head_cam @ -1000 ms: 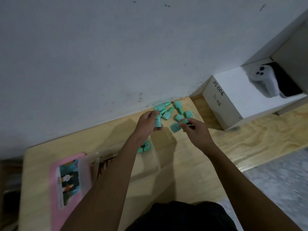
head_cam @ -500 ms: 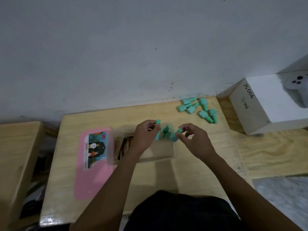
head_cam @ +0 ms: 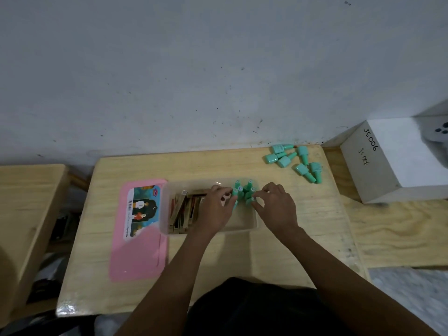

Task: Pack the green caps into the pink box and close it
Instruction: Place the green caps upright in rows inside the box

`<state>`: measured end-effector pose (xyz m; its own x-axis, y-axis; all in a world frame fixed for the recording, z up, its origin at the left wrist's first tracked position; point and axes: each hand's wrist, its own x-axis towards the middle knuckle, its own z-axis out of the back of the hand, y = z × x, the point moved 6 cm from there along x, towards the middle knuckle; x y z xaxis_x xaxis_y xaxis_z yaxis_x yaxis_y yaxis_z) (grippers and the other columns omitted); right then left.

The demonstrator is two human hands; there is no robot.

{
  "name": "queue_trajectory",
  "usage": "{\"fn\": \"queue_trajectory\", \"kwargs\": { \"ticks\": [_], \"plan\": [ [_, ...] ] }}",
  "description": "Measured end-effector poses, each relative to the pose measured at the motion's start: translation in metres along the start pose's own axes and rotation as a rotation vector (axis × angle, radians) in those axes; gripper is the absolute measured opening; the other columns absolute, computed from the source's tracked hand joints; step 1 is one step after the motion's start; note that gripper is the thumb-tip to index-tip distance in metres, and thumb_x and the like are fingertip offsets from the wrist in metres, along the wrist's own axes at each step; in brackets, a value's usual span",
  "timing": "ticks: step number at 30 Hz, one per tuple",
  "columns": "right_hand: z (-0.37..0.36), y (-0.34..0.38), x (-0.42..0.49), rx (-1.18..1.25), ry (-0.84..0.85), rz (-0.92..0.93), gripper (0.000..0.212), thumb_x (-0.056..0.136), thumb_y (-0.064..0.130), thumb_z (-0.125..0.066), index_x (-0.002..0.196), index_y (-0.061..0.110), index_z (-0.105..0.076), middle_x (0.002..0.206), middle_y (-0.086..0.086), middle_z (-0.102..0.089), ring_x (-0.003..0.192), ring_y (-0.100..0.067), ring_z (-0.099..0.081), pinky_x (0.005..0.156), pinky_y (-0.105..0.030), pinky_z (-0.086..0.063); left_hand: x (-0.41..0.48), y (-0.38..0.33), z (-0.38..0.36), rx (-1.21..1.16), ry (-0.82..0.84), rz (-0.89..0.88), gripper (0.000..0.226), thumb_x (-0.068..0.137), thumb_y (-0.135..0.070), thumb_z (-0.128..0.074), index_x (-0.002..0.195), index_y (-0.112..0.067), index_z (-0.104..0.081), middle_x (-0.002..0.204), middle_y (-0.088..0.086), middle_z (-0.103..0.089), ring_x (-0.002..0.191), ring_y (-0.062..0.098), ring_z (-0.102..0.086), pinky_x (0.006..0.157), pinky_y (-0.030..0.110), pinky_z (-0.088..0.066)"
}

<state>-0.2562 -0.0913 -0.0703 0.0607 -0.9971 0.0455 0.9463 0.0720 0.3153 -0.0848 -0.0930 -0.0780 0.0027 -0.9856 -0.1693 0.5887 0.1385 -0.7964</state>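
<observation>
Caps first: a cluster of green caps (head_cam: 243, 194) stands upright, narrow ends up, in the right end of the pink box (head_cam: 242, 229), a clear tub on the wooden table (head_cam: 242, 260). The left hand (head_cam: 214, 210) reaches over the tub from the near side and pinches 1 cap at the cluster's left edge between thumb and fingertips. The right hand (head_cam: 276, 207) does likewise at the cluster's right edge, fingers curled round 1 cap. Neither hand is free.

The tub's left half holds a row of brown and gold sticks (head_cam: 184, 212). Whether they touch the caps cannot be confirmed behind the left hand. The pink lid (head_cam: 140, 253) lies flat on the table, label up, its right edge meeting the tub's left wall. About 6 loose caps (head_cam: 294, 161) lie on their sides at the table's far right corner, well apart from the tub. A white box (head_cam: 392, 163) marked JS006 sits beyond that corner.

Assessment: the packing step is in hand, roughly half done, and closing is not yet begun. The next move calls for seating both held caps upright and snug and letting go without toppling neighbours. After that comes a reach to the far right pile. Space in the tub's right end looks tight, so the caps must sit below the rim for the lid to close.
</observation>
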Motion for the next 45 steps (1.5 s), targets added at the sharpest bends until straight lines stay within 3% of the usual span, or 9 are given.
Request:
{"fn": "queue_trajectory", "kwargs": {
  "ticks": [5,11,19,27,33,36,38,41,45],
  "plan": [
    [-0.004,-0.002,0.005,0.022,0.014,-0.048,0.022,0.078,0.031,-0.076,0.099,0.025,-0.076,0.093,-0.001,-0.060,0.091,-0.024,-0.056,0.069,-0.035,-0.044,0.000,0.002,-0.012,0.034,0.020,-0.011,0.031,0.090,-0.024,-0.060,0.118,-0.012,-0.064,0.099,-0.002,-0.053,0.082,0.012,-0.054,0.076,0.020,-0.040],
    [-0.006,-0.003,0.004,0.024,0.031,-0.066,0.023,0.082,0.035,-0.072,0.103,0.027,-0.074,0.096,0.000,-0.060,0.092,-0.022,-0.055,0.070,-0.034,-0.045,0.000,0.008,-0.026,-0.008,0.051,-0.050,0.027,0.088,-0.017,-0.061,0.114,-0.013,-0.065,0.098,0.005,-0.067,0.084,0.015,-0.061,0.076,0.028,-0.050],
    [-0.006,-0.006,0.005,0.046,0.067,-0.073,0.024,0.081,0.031,-0.073,0.105,0.025,-0.073,0.100,-0.001,-0.060,0.094,-0.023,-0.055,0.070,-0.033,-0.044,0.005,0.020,-0.040,0.038,0.058,-0.041,0.027,0.089,-0.027,-0.060,0.115,-0.023,-0.065,0.098,-0.003,-0.068,0.080,0.007,-0.059,0.067,0.017,-0.044],
    [-0.006,-0.008,0.006,0.064,0.088,-0.075,0.025,0.084,0.033,-0.070,0.108,0.026,-0.072,0.103,0.000,-0.059,0.097,-0.019,-0.054,0.070,-0.031,-0.045,0.006,0.018,-0.043,0.002,0.025,-0.027,0.025,0.089,-0.018,-0.061,0.114,-0.017,-0.065,0.100,-0.002,-0.068,0.084,0.006,-0.059,0.062,0.007,-0.040],
    [0.000,-0.011,0.008,0.124,0.034,-0.073,0.027,0.083,0.040,-0.069,0.108,0.027,-0.071,0.101,0.003,-0.060,0.096,-0.015,-0.055,0.068,-0.030,-0.047,0.006,0.019,-0.041,-0.016,0.001,-0.031,0.025,0.088,-0.023,-0.063,0.112,-0.020,-0.065,0.101,-0.001,-0.069,0.088,0.010,-0.064,0.067,0.012,-0.044],
    [0.006,-0.013,0.012,0.146,-0.009,-0.081,0.027,0.086,0.041,-0.065,0.110,0.027,-0.069,0.101,0.004,-0.061,0.096,-0.014,-0.056,0.068,-0.030,-0.049,0.004,0.017,-0.035,-0.026,-0.027,0.002,0.027,0.086,-0.035,-0.061,0.111,-0.024,-0.064,0.097,-0.003,-0.068,0.085,0.011,-0.063,0.071,0.021,-0.050],
    [0.005,-0.014,0.016,0.152,0.029,-0.088,0.027,0.088,0.042,-0.063,0.111,0.029,-0.068,0.103,0.005,-0.060,0.099,-0.013,-0.054,0.070,-0.029,-0.048,0.003,0.015,-0.028,-0.027,-0.061,0.035,0.029,0.086,-0.043,-0.058,0.109,-0.026,-0.063,0.093,-0.003,-0.067,0.082,0.012,-0.062,0.070,0.027,-0.051],
    [-0.002,-0.015,0.020,0.175,0.123,-0.105,0.025,0.090,0.044,-0.059,0.111,0.034,-0.068,0.103,0.008,-0.058,0.101,-0.011,-0.052,0.071,-0.028,-0.046,0.006,0.004,-0.014,-0.014,-0.144,0.055,0.030,0.086,-0.047,-0.058,0.105,-0.024,-0.064,0.083,-0.005,-0.066,0.071,0.009,-0.060,0.059,0.021,-0.044],
    [-0.003,-0.017,0.024,0.187,0.163,-0.129,0.020,0.092,0.040,-0.057,0.108,0.034,-0.069,0.103,0.007,-0.058,0.101,-0.011,-0.052,0.071,-0.028,-0.045,0.019,-0.007,-0.009,0.060,-0.111,0.065,0.030,0.084,-0.045,-0.062,0.101,-0.021,-0.068,0.076,-0.005,-0.063,0.064,0.009,-0.057,0.059,0.023,-0.043]
  ]
}}
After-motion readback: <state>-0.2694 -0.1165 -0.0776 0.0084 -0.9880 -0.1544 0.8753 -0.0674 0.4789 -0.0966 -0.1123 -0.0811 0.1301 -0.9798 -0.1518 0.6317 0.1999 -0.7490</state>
